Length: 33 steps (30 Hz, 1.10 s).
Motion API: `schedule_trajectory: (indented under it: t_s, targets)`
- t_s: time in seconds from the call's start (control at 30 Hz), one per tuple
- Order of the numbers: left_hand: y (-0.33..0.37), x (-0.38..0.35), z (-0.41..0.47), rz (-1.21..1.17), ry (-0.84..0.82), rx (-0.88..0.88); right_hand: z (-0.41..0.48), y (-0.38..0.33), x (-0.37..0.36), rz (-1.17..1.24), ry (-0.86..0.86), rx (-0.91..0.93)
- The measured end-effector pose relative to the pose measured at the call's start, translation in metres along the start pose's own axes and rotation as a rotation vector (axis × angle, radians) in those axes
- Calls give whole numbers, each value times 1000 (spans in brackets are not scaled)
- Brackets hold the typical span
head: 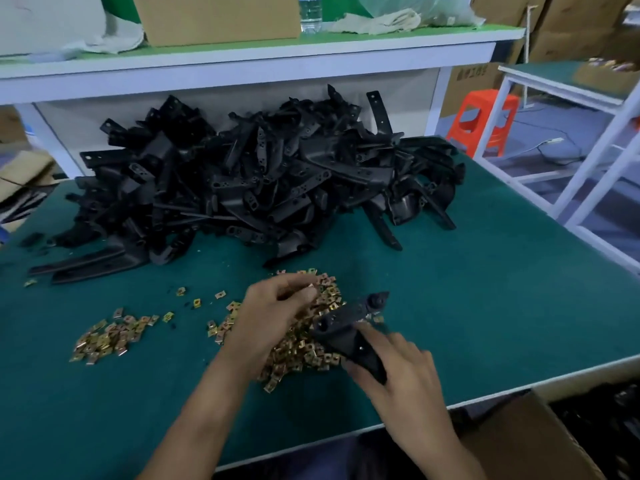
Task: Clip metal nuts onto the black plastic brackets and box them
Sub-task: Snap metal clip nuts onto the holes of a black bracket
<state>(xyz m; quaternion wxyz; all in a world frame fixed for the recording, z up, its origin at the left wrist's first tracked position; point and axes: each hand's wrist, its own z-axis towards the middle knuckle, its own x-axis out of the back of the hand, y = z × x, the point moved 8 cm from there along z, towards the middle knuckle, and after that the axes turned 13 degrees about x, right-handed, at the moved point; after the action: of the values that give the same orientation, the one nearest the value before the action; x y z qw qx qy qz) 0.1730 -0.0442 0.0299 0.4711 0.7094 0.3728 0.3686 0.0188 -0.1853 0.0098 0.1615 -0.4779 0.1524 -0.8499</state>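
Note:
A big heap of black plastic brackets point(249, 181) covers the back of the green table point(485, 271). Brass-coloured metal clip nuts point(298, 351) lie in a pile near the front, with a smaller scatter point(107, 337) to the left. My right hand point(398, 368) grips one black bracket point(349, 327) by its lower end, holding it slanted above the nut pile. My left hand point(273, 306) hovers over the same pile, and its fingertips pinch a single metal nut point(311, 289) just left of the bracket's upper end.
An open cardboard box point(540, 441) with black parts inside stands below the table's front right edge. A white shelf point(242, 64) above the heap carries a cardboard box, a water bottle and cloths. An orange stool point(485, 119) stands at the right.

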Motion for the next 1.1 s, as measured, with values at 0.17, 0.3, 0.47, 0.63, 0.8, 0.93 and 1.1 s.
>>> schedule_trajectory:
  t_s: [0.17, 0.3, 0.47, 0.63, 0.8, 0.93, 1.1]
  targets:
    - [-15, 35, -51, -127, 9, 124, 2, -29, -25, -153, -71, 71]
    - [-21, 45, -69, 8, 83, 124, 2, -36, -32, -222, -103, 69]
    - [-24, 50, -72, 56, 119, 110, 4, -37, -31, -258, -116, 60]
    - [-25, 50, -70, 63, 88, 149, 3, -36, -34, -263, -151, 59]
    - [-22, 53, -70, 103, 73, 156, 3, -36, -37, -271, -178, 52]
    - [-12, 54, -65, 310, 40, 109, 4, -35, -39, -276, -199, 55]
    - [-3, 49, -60, 477, 6, 73, 5, -34, -39, -269, -204, 48]
